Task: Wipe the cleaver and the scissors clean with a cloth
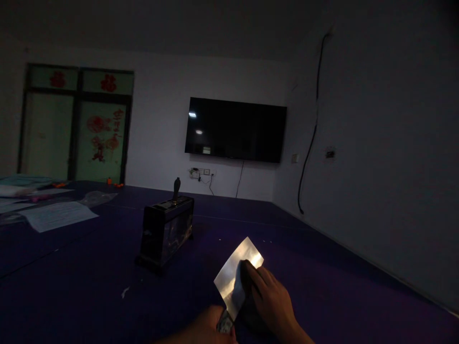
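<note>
A shiny rectangular cleaver blade [234, 270] tilts up over the purple table [322, 286]. My left hand [202, 329], at the bottom edge, is closed round its handle [224, 325]. My right hand [272, 301] presses a dark cloth [246, 279] against the blade's lower right side, fingers curled over it. Just beyond stands a dark box with a glass front [165, 232]; a dark handle [176, 188] sticks up from its top.
Sheets of paper [57, 215] and a clear plastic bag [97, 197] lie at the far left of the table. A wall-mounted television [234, 129] hangs ahead, a door with red decorations [75, 126] is at left, and a white wall [387, 167] runs along the right.
</note>
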`<action>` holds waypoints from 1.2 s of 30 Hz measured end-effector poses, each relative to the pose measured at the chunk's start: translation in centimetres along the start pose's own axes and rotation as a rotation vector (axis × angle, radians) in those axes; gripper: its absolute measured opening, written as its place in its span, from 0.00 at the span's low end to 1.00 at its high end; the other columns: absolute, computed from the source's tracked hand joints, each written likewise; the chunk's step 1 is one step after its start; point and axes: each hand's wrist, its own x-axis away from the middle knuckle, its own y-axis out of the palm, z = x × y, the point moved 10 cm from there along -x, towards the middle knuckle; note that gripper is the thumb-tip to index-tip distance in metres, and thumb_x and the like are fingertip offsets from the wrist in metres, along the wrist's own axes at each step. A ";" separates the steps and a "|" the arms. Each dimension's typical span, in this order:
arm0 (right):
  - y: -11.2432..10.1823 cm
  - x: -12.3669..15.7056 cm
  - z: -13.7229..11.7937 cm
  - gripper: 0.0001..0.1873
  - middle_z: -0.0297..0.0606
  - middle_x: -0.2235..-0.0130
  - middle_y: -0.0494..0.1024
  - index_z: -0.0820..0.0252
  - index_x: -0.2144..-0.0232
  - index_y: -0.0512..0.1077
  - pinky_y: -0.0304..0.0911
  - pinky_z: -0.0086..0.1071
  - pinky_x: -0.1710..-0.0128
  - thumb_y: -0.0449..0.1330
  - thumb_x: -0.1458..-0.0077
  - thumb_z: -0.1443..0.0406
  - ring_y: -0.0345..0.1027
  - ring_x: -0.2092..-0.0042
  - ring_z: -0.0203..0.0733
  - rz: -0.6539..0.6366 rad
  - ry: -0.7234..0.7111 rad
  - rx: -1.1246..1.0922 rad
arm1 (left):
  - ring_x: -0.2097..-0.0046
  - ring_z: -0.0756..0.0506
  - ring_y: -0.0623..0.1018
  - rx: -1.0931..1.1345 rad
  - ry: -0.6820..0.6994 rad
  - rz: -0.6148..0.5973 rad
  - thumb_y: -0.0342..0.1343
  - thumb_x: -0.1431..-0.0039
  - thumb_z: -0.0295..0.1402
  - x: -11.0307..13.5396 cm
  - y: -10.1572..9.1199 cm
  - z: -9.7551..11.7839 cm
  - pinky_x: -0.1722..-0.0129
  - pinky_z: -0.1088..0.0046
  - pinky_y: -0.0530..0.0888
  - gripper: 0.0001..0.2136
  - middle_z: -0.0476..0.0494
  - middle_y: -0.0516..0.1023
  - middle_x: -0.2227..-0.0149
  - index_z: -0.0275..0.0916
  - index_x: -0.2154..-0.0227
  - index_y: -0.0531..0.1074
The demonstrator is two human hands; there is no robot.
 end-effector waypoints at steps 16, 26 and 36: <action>-0.9 0.3 -3.1 0.32 0.40 0.48 0.67 0.59 0.47 0.62 0.59 0.38 0.52 0.48 0.57 0.77 0.61 0.51 0.44 0.112 -0.145 0.060 | 0.71 0.53 0.65 0.014 0.085 -0.021 0.61 0.67 0.37 -0.3 -0.2 0.4 0.69 0.77 0.60 0.14 0.54 0.67 0.75 0.36 0.75 0.68; -1.4 0.0 -0.3 0.32 0.39 0.49 0.68 0.54 0.47 0.61 0.55 0.44 0.52 0.49 0.55 0.77 0.62 0.53 0.46 0.155 -0.015 0.156 | 0.73 0.54 0.65 -0.030 0.038 -0.032 0.58 0.64 0.30 0.3 0.1 1.0 0.72 0.79 0.60 0.09 0.55 0.66 0.77 0.36 0.75 0.68; -0.7 0.7 3.7 0.36 0.42 0.49 0.66 0.53 0.42 0.53 0.58 0.46 0.55 0.47 0.55 0.78 0.62 0.52 0.48 0.204 0.142 0.239 | 0.72 0.54 0.64 -0.063 0.145 -0.136 0.60 0.66 0.43 -1.2 0.7 0.1 0.72 0.78 0.59 0.17 0.53 0.66 0.76 0.36 0.76 0.67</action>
